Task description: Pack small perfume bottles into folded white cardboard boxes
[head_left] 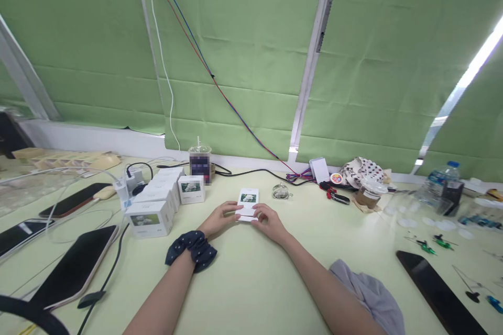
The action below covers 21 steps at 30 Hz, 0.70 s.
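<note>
A small white box (247, 209) with a printed picture of something white on green lies before me on the table. At its left edge my left hand (220, 218) pinches it between thumb and fingers; a dark dotted scrunchie circles that wrist. My right hand (272, 223) grips the near right side with bent fingers. A seam or flap line crosses the box between my fingertips. To the left stands a row of similar white boxes (147, 220), with one more white box (192, 190) beside it. A small clear round object (280, 192) sits just right of the box.
Phones (76, 264) and charging cables lie at the left. A lidded drink cup (200, 162) stands behind the boxes. To the right are a plastic cup (369, 192), a grey cloth (369, 293), a black phone (436, 288), small green-handled tools (426, 247) and a water bottle (444, 178).
</note>
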Each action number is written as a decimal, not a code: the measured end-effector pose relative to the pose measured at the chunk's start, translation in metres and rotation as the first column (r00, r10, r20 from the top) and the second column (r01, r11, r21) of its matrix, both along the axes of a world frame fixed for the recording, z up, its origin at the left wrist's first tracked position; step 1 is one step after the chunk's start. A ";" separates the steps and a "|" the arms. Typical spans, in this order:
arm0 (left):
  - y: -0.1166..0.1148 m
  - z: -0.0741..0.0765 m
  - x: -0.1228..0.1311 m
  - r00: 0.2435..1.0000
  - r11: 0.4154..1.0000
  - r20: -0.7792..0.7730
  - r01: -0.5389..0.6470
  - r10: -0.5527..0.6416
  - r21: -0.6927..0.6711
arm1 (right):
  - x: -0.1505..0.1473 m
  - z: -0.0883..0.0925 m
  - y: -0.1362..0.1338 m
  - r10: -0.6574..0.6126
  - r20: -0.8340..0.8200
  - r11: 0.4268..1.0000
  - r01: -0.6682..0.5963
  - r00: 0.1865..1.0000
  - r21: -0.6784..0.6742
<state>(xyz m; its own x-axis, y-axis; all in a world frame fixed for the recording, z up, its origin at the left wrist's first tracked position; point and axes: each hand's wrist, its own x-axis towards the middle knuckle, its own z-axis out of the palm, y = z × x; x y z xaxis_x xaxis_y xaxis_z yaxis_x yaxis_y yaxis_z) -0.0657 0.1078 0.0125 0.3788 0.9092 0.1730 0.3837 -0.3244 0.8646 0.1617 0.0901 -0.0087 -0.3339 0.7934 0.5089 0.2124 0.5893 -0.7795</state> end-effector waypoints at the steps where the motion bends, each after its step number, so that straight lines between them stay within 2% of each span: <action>1: 0.000 0.000 0.000 1.000 1.000 0.001 -0.005 0.005 0.002 | 0.000 0.000 0.000 -0.004 -0.005 1.000 0.004 1.000 0.003; 12: 0.000 -0.001 0.003 0.999 0.999 0.024 -0.044 0.044 0.026 | -0.001 -0.003 0.001 -0.020 -0.018 1.000 0.020 1.000 0.009; 21: 0.000 -0.003 0.005 0.998 0.999 0.062 -0.024 0.022 0.032 | -0.004 -0.005 0.002 -0.047 -0.025 0.999 0.047 0.999 0.017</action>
